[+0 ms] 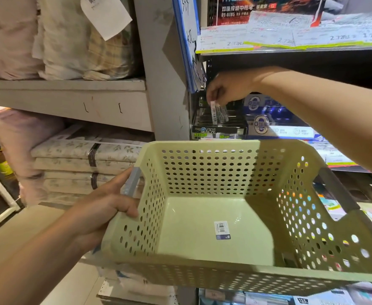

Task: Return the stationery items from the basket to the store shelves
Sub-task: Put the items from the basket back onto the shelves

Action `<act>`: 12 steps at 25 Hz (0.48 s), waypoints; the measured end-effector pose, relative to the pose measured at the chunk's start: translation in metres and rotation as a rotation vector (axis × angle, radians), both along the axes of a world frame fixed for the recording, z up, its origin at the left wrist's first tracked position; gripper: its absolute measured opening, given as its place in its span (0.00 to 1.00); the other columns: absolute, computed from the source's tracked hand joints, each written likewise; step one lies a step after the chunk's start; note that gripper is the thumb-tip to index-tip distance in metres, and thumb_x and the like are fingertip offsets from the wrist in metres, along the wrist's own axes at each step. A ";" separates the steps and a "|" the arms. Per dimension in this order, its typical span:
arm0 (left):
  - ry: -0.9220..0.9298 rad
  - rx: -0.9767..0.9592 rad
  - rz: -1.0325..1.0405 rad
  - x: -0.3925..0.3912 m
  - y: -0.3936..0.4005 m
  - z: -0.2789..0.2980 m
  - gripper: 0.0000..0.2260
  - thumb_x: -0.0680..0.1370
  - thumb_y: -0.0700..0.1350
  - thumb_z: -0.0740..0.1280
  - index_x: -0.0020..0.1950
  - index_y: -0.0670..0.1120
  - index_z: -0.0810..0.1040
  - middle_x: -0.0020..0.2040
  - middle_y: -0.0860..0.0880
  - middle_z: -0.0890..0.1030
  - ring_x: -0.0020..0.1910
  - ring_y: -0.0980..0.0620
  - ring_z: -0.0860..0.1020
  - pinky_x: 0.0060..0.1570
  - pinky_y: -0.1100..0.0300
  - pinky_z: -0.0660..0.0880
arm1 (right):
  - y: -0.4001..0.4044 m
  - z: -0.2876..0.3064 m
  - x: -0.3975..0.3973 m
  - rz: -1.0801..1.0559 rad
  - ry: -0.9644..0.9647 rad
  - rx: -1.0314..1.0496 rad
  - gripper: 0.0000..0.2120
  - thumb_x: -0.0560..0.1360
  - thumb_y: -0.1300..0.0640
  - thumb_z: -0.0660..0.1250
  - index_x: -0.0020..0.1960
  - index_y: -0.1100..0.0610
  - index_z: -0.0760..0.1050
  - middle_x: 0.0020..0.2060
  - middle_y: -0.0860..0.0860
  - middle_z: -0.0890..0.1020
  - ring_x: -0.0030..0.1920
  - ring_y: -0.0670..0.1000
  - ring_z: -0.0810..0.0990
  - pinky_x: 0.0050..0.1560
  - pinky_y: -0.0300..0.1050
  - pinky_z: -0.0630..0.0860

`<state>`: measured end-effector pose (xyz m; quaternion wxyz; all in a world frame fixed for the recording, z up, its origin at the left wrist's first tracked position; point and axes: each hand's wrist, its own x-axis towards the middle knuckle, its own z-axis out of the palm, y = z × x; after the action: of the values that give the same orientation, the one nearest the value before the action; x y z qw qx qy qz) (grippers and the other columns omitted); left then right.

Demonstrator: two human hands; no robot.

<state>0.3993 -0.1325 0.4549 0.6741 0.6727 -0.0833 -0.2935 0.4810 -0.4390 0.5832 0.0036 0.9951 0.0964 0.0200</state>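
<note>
R hand (229,89) pinches pens (217,113) over box (219,128) edge.

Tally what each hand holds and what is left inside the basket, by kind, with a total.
Basket, gripped by the left hand at its side handle: 1
Small pen-like packs, pinched by the right hand over the black display box: about 2, blurred
Stationery items left inside the basket: 0; only a barcode sticker shows on its floor
Total: about 3
</note>
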 end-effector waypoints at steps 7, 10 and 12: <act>0.017 -0.006 -0.017 0.004 -0.003 -0.002 0.40 0.58 0.23 0.63 0.57 0.63 0.75 0.47 0.35 0.83 0.43 0.35 0.82 0.36 0.43 0.79 | 0.025 -0.016 0.001 0.058 -0.004 0.020 0.13 0.75 0.64 0.61 0.58 0.60 0.77 0.48 0.53 0.80 0.52 0.55 0.77 0.55 0.45 0.74; 0.028 -0.024 -0.016 0.004 -0.005 -0.001 0.36 0.60 0.24 0.60 0.54 0.63 0.76 0.45 0.36 0.84 0.41 0.36 0.83 0.35 0.43 0.79 | 0.025 -0.025 0.006 0.009 0.024 0.025 0.15 0.76 0.66 0.58 0.61 0.60 0.76 0.56 0.58 0.78 0.57 0.58 0.75 0.63 0.52 0.71; 0.028 -0.021 -0.021 0.004 -0.005 -0.001 0.37 0.59 0.23 0.61 0.52 0.63 0.77 0.44 0.36 0.84 0.40 0.36 0.83 0.34 0.43 0.79 | 0.022 -0.028 0.006 -0.004 0.025 0.077 0.16 0.76 0.67 0.58 0.61 0.60 0.76 0.56 0.56 0.79 0.55 0.56 0.75 0.60 0.49 0.73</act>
<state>0.4029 -0.1377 0.4540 0.6791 0.6605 -0.0836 -0.3090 0.4869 -0.4173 0.5549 -0.0358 0.9949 0.0938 0.0115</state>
